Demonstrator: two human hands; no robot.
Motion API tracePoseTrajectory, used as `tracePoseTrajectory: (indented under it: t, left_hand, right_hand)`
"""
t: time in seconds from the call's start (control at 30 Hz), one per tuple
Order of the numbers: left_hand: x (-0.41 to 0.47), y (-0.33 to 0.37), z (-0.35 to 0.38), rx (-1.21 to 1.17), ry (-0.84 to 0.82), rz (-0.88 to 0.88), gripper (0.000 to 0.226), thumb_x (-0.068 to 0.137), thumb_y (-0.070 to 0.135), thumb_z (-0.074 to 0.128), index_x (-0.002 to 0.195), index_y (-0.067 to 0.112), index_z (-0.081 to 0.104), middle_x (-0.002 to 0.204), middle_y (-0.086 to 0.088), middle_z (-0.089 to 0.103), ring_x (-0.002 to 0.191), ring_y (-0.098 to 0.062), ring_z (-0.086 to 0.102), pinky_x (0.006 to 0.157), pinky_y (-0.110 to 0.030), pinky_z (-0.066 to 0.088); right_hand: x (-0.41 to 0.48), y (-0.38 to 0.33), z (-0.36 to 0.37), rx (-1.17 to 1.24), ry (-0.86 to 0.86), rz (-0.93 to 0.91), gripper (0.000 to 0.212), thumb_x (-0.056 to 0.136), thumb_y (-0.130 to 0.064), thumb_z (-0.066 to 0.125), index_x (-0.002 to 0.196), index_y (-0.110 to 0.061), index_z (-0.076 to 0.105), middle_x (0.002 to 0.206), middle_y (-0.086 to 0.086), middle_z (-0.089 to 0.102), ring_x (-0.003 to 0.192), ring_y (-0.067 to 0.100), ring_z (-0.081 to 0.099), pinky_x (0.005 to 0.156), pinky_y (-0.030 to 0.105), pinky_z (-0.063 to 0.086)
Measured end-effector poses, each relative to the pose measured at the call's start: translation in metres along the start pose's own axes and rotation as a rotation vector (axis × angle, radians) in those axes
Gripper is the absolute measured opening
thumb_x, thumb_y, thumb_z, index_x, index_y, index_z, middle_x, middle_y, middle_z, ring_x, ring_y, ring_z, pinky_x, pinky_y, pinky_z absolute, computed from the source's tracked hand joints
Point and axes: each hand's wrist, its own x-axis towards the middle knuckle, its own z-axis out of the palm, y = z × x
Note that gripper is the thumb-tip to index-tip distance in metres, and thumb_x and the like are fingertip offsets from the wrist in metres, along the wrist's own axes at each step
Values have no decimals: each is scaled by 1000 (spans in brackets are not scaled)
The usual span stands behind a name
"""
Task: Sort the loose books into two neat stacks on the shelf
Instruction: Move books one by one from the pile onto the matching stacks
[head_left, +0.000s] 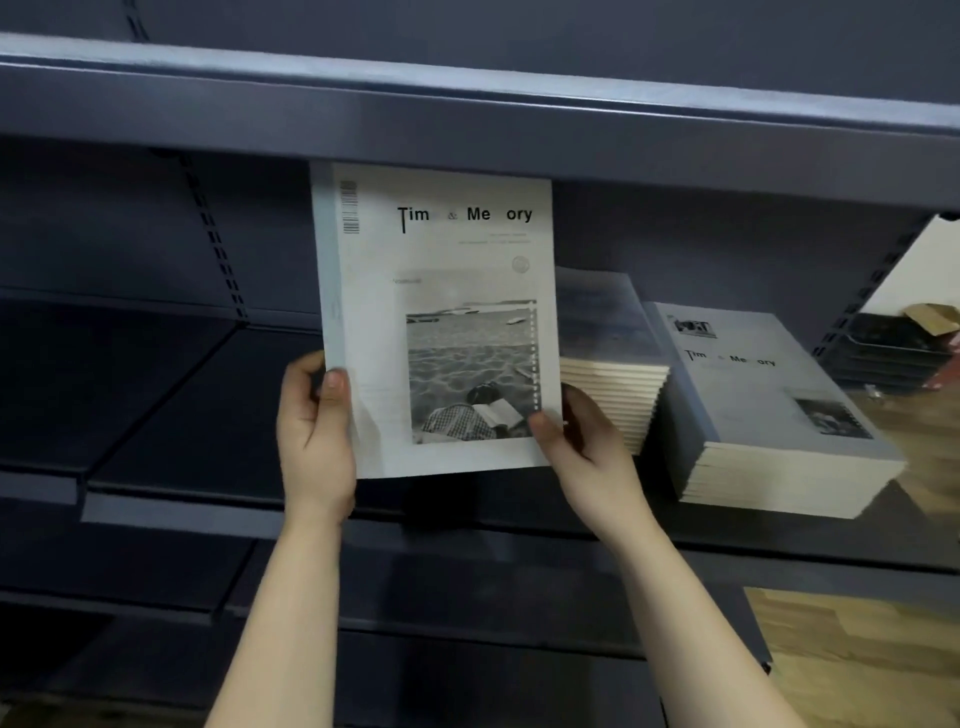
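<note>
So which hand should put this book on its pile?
Probably the right hand: it pinches the book on the side nearest the matching stack. The left hand grips the far edge.

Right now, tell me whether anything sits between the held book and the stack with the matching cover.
Yes: the blue-covered stack sits between the held book, gripped by the left hand and right hand, and the matching stack further right. The book probably has to pass in front of it or over it.
</note>
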Motion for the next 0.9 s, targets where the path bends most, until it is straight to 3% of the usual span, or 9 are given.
tracePoseTrajectory:
  t: [0.07, 0.13, 0.27, 0.4, 0.57, 0.7, 0.8, 0.9]
  left_hand:
    - [-8, 3, 22, -28, -40, -2, 18, 100, 14, 42, 102, 28, 54, 92, 22, 64, 88, 1, 58, 79, -17, 47]
    - [-17, 5, 46, -41, -83, -13, 15, 98, 20, 44, 102, 30, 54, 93, 23, 64, 90, -1, 58, 81, -21, 47]
    - [-37, 8, 88, 17, -184, -47, 11, 95, 33, 50, 104, 36, 56, 99, 22, 65, 94, -4, 61, 82, -27, 49]
    - [-53, 10, 116, 92, -366, -64, 14, 97, 29, 48, 106, 34, 58, 96, 28, 65, 89, 7, 61, 72, -9, 45]
    - [-71, -12, 139, 242, -557, -163, 18, 99, 28, 45, 96, 27, 63, 80, 7, 67, 69, -8, 65, 61, -22, 49]
    - [-82, -33, 146, 522, -646, -47, 16, 97, 31, 47, 99, 30, 63, 88, 13, 67, 79, -3, 62, 73, -26, 52]
    - [-86, -40, 152, 649, -680, 8, 19, 96, 34, 48, 102, 28, 64, 95, 13, 63, 83, -5, 58, 73, -29, 51]
    - [-91, -48, 159, 688, -654, 41, 20, 94, 36, 50, 91, 24, 65, 87, 11, 62, 80, -6, 56, 70, -31, 51]
  right_hand:
    - [-3, -3, -14, 108, 51, 28, 22, 94, -21, 60, 116, -24, 61, 103, -16, 70, 99, -3, 63, 75, 16, 51]
    - [-6, -3, -30, 212, 150, 105, 21, 93, -16, 60, 111, -24, 61, 97, -12, 72, 91, 6, 67, 57, 24, 53]
    - [-12, 7, -70, 226, 358, 152, 21, 93, -10, 58, 105, -25, 63, 88, -6, 71, 75, 9, 65, 46, 23, 46]
    - [-18, 16, -115, 209, 475, 112, 18, 91, -2, 57, 96, -16, 66, 68, -7, 64, 56, 10, 53, 39, 22, 37]
    - [-21, 25, -167, 226, 544, 128, 11, 91, 0, 56, 95, -6, 64, 66, 2, 55, 49, 12, 43, 39, 21, 29]
    - [-24, 31, -198, 175, 591, 154, 14, 90, 0, 57, 92, -9, 67, 59, -4, 57, 45, 10, 42, 38, 20, 27]
    - [-27, 39, -218, 130, 572, 182, 16, 89, -1, 57, 89, -11, 69, 64, 7, 50, 48, 14, 36, 41, 20, 25]
    - [-26, 43, -230, 23, 582, 238, 14, 89, -5, 58, 87, -14, 68, 66, 10, 50, 55, 18, 37, 50, 27, 26]
